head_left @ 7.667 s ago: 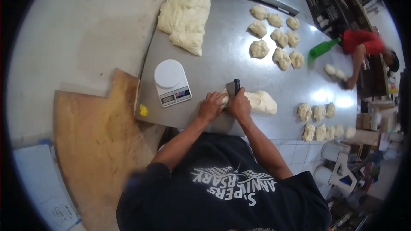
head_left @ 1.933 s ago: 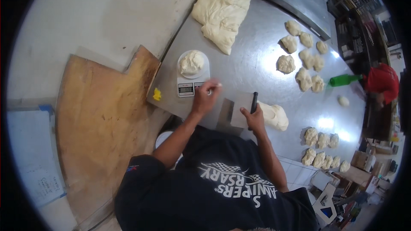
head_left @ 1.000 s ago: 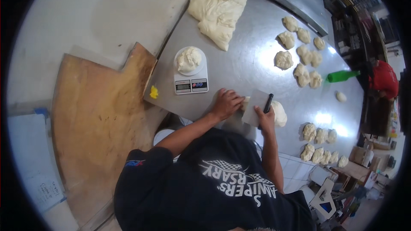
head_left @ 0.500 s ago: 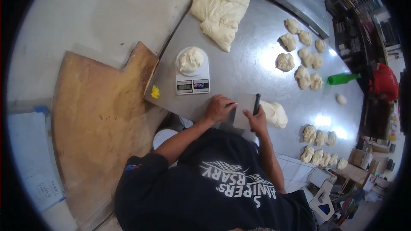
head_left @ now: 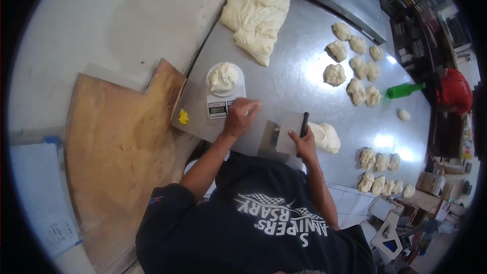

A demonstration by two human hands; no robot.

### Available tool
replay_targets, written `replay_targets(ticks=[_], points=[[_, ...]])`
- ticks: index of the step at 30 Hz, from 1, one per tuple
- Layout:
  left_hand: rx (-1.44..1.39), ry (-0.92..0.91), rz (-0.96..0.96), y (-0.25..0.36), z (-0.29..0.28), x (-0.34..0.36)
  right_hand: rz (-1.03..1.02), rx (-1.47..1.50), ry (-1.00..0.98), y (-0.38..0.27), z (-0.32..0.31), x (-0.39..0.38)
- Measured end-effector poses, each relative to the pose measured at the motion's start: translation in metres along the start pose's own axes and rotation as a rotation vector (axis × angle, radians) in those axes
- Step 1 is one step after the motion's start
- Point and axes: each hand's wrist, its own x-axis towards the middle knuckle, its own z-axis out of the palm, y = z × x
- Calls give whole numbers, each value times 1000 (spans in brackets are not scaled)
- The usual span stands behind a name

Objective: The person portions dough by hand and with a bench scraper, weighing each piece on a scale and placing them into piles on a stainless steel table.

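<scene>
My right hand [head_left: 304, 144] grips the black handle of a dough scraper [head_left: 290, 129], its broad metal blade facing left on the steel table. Against the handle's right side lies a smooth lump of dough [head_left: 325, 138]. My left hand [head_left: 241, 116] is raised over the near edge of a white kitchen scale [head_left: 239, 93], covering part of its panel. Its fingers are drawn together; whatever is between them is too small or hidden to make out. A rough ball of dough [head_left: 223, 78] rests on the scale's round plate.
A large slab of dough [head_left: 257, 18] lies at the far left of the steel table [head_left: 289, 81]. Several dough portions [head_left: 335, 74] sit at the far right, more [head_left: 368, 158] at the near right. A green bottle [head_left: 404, 90] lies near the right edge. A wooden board [head_left: 122, 142] stands left.
My left hand has moved left and away from the scraper blade, over to the scale. My right hand stays on the scraper in about the same place.
</scene>
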Motion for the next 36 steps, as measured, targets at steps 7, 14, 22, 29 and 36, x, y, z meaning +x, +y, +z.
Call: replay_targets(ticks=[7, 14, 22, 29, 36], points=[[449, -22, 232, -49, -77, 63, -150, 100, 54, 20, 0, 5], [391, -230, 375, -96, -79, 77, -201, 51, 115, 30, 1, 9], [248, -100, 30, -131, -50, 101, -139, -5, 175, 43, -16, -7], [-510, 311, -541, -126, -49, 142, -44, 166, 304, 74, -37, -20], [-191, -137, -1, -12, 4, 171, 0, 382, 404, 97, -83, -48]])
